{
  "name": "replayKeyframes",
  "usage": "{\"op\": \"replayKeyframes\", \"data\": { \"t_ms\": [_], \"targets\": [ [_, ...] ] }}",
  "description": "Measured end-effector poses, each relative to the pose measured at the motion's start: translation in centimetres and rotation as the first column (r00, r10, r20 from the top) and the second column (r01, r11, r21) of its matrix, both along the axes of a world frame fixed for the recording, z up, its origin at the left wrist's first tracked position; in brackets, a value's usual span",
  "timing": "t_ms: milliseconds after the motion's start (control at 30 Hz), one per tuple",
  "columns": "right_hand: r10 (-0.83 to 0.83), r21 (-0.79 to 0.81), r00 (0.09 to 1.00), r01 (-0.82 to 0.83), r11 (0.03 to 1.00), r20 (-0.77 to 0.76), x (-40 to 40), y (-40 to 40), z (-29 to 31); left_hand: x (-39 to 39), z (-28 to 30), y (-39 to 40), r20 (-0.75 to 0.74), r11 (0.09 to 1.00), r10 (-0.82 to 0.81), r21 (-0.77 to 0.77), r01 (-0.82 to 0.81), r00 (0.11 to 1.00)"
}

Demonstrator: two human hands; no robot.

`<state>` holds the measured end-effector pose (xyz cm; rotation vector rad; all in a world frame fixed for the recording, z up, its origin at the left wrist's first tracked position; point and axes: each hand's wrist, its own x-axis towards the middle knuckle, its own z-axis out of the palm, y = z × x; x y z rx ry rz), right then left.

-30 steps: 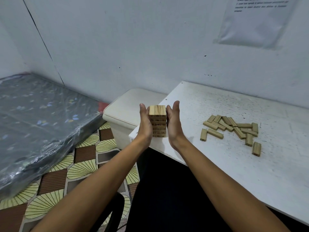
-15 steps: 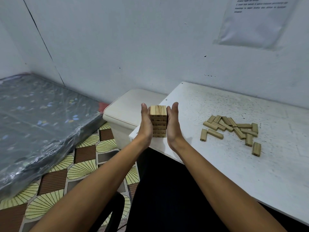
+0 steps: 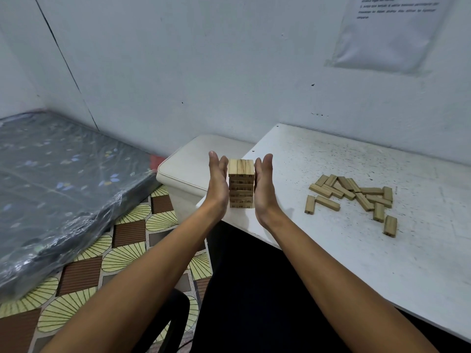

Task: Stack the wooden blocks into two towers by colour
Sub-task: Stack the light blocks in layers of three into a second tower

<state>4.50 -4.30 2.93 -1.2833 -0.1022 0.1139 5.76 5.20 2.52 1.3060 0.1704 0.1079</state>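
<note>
A tower of light wooden blocks [image 3: 241,183], several layers high, stands near the left corner of the white table [image 3: 331,250]. My left hand [image 3: 217,184] and my right hand [image 3: 264,186] stand upright on either side of it, fingers straight, palms facing the tower. Thin gaps show between both palms and the block sides. A loose pile of darker wooden blocks [image 3: 354,197] lies flat on the table to the right.
A cream lidded bin [image 3: 193,171] stands just left of the table. A plastic-wrapped mattress [image 3: 51,189] lies on the patterned floor at left. A sheet of paper [image 3: 387,34] hangs on the wall. The table's near edge runs diagonally by my right forearm.
Both hands have eased slightly outward from the tower's sides; earlier the palms pressed against it. The tower and the loose pile have not moved.
</note>
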Motion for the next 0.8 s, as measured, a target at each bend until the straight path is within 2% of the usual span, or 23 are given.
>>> {"op": "replayKeyframes", "data": {
  "t_ms": [533,800],
  "targets": [
    [0.012,-0.029,1.0,-0.013,1.0,-0.024,-0.3,0.8,0.3,0.1,0.5,-0.4,-0.023,0.998,-0.064,0.008,0.064,0.998],
    [-0.071,-0.068,0.997,0.07,0.995,-0.014,0.1,0.0,-0.4,0.4,-1.0,0.1,-0.022,0.997,0.035,-0.07,-0.037,0.999]
  ]
}}
